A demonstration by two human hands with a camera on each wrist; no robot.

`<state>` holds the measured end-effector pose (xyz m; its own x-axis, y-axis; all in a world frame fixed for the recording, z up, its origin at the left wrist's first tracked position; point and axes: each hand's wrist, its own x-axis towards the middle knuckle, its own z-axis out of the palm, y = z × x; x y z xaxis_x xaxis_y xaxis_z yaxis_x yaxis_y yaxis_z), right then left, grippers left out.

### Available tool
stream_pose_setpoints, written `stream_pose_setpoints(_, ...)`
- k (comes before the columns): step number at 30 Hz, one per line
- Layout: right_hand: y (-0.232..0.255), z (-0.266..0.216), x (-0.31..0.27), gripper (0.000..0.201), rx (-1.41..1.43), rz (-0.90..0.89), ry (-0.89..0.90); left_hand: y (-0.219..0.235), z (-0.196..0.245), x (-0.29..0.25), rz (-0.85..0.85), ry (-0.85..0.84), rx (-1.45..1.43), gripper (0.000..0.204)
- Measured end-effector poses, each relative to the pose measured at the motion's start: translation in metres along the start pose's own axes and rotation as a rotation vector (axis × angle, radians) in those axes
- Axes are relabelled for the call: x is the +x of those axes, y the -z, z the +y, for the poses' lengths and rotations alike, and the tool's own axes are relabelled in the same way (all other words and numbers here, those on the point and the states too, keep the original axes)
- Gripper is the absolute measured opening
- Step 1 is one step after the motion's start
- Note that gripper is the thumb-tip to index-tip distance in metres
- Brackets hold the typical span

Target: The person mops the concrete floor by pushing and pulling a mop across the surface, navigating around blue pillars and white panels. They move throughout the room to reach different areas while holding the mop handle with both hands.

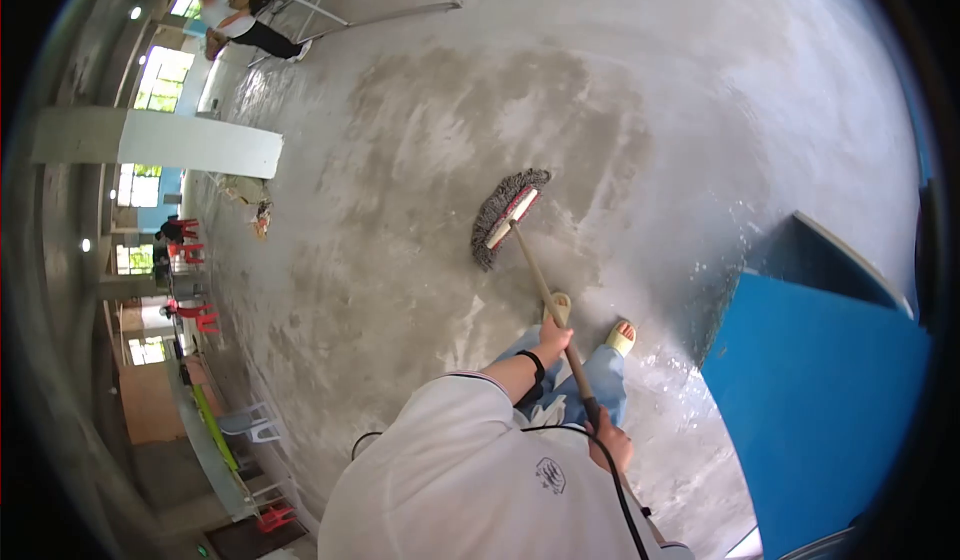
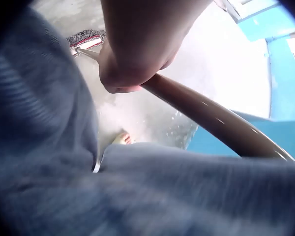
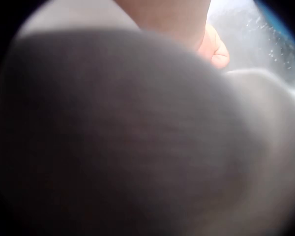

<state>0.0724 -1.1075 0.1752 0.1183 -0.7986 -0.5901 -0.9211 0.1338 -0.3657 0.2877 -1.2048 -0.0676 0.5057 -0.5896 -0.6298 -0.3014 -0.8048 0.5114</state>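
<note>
A mop with a grey string head (image 1: 492,208) and a white-and-red clamp lies against the floor in the head view. Its long brown handle (image 1: 537,278) slants back toward the person's body. Partway along that handle, the left hand (image 1: 556,336) grips it with curled fingers. Higher up, near the dark grip section, the right hand (image 1: 612,447) holds the handle close to the waist. The left wrist view shows the left hand (image 2: 125,73) wrapped round the handle (image 2: 201,108). In the right wrist view, blurred dark cloth hides most of the scene beside the right hand (image 3: 214,50).
Wet, darker patches mark the concrete floor (image 1: 420,100). A blue panel (image 1: 810,390) stands at the right, close to the sandalled feet (image 1: 621,337). A pale pillar (image 1: 200,143) rises at the left. Another person (image 1: 240,25) is beside a metal frame (image 1: 400,15); red chairs (image 1: 200,318) stand farther off.
</note>
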Motion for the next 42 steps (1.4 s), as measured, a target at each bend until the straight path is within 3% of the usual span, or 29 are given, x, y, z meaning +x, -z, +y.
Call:
stream_pose_setpoints(2, 0.022, -0.042, 0.046, 0.054, 0.004, -0.135, -0.004, 0.026, 0.019, 0.041, 0.033, 0.028, -0.135, 0.048)
stream_pose_setpoints(4, 0.025, -0.075, 0.092, 0.053, -0.026, -0.153, 0.039, 0.057, 0.046, 0.067, 0.058, 0.034, -0.234, 0.043)
stream_pose_setpoints(6, 0.018, -0.097, 0.135, 0.052, -0.053, -0.161, 0.077, 0.082, 0.063, 0.094, 0.065, -0.132, -0.522, 0.037)
stream_pose_setpoints(7, 0.015, -0.107, 0.158, 0.051, -0.026, -0.138, 0.109, 0.090, 0.068, 0.109, 0.042, -0.146, -0.541, 0.050)
stream_pose_setpoints(8, 0.014, -0.120, 0.183, 0.050, 0.004, -0.111, 0.137, 0.092, 0.062, 0.134, 0.049, -0.147, -0.560, 0.050)
stream_pose_setpoints(10, 0.024, -0.155, 0.227, 0.047, 0.008, -0.105, 0.170, 0.089, 0.047, 0.176, 0.046, -0.191, -0.372, 0.071)
stream_pose_setpoints(11, 0.037, -0.183, 0.250, 0.046, 0.011, -0.139, 0.196, 0.086, 0.047, 0.199, 0.027, -0.117, -0.444, 0.088)
stream_pose_setpoints(12, 0.046, -0.211, 0.273, 0.045, 0.017, -0.170, 0.220, 0.105, 0.069, 0.210, 0.024, -0.117, -0.468, 0.088)
stream_pose_setpoints(14, 0.044, -0.268, 0.321, 0.043, -0.023, -0.170, 0.240, 0.170, 0.128, 0.221, -0.084, 0.025, -1.078, 0.088)
stream_pose_setpoints(15, 0.046, -0.303, 0.341, 0.040, -0.013, -0.172, 0.258, 0.191, 0.129, 0.253, -0.096, 0.015, -1.048, 0.086)
stream_pose_setpoints(17, 0.047, -0.367, 0.375, 0.037, -0.020, -0.212, 0.288, 0.196, 0.067, 0.368, -0.031, -0.112, -0.743, 0.082)
stream_pose_setpoints(18, 0.050, -0.407, 0.397, 0.036, -0.026, -0.236, 0.310, 0.211, 0.044, 0.418, -0.115, -0.079, -0.810, 0.081)
stream_pose_setpoints(19, 0.057, -0.453, 0.416, 0.037, -0.038, -0.248, 0.320, 0.287, 0.118, 0.395, 0.071, -0.060, -0.927, 0.075)
stream_pose_setpoints(20, 0.063, -0.494, 0.434, 0.037, -0.046, -0.258, 0.334, 0.334, 0.136, 0.410, 0.033, 0.082, -0.866, 0.070)
stream_pose_setpoints(22, 0.061, -0.557, 0.479, 0.035, -0.048, -0.222, 0.388, 0.395, 0.147, 0.463, 0.068, 0.135, -0.856, 0.065)
stream_pose_setpoints(24, 0.063, -0.600, 0.520, 0.034, -0.088, -0.197, 0.443, 0.464, 0.179, 0.479, -0.068, 0.198, -0.764, 0.060)
stream_pose_setpoints(25, 0.058, -0.607, 0.537, 0.034, -0.114, -0.214, 0.451, 0.484, 0.193, 0.486, -0.062, 0.215, -0.790, 0.060)
stream_pose_setpoints(27, 0.051, -0.599, 0.571, 0.035, -0.057, -0.229, 0.415, 0.503, 0.206, 0.493, -0.330, -0.010, -0.398, 0.057)
stream_pose_setpoints(28, 0.055, -0.596, 0.578, 0.035, -0.081, -0.239, 0.435, 0.482, 0.190, 0.505, -0.312, -0.003, -0.426, 0.057)
stream_pose_setpoints(30, 0.070, -0.585, 0.585, 0.039, -0.107, -0.274, 0.420, 0.416, 0.150, 0.534, 0.074, -0.860, -0.128, 0.055)
stream_pose_setpoints(32, 0.080, -0.564, 0.587, 0.042, -0.093, -0.288, 0.450, 0.382, 0.155, 0.492, 0.219, -0.785, 0.060, 0.065)
stream_pose_setpoints(34, 0.079, -0.525, 0.593, 0.044, -0.035, -0.349, 0.448, 0.397, 0.207, 0.415, -0.008, -0.495, -0.086, 0.075)
stream_pose_setpoints(36, 0.081, -0.487, 0.584, 0.049, -0.060, -0.248, 0.462, 0.366, 0.201, 0.409, -0.139, -0.501, -0.108, 0.087)
stream_pose_setpoints(39, 0.121, -0.465, 0.564, 0.050, -0.026, -0.347, 0.336, 0.342, 0.224, 0.360, -0.019, -0.659, -0.218, 0.095)
stream_pose_setpoints(41, 0.145, -0.450, 0.553, 0.048, -0.020, -0.343, 0.349, 0.339, 0.251, 0.326, -0.083, -0.481, -0.241, 0.103)
stream_pose_setpoints(42, 0.161, -0.440, 0.554, 0.048, -0.020, -0.330, 0.363, 0.322, 0.263, 0.320, -0.070, -0.495, -0.241, 0.103)
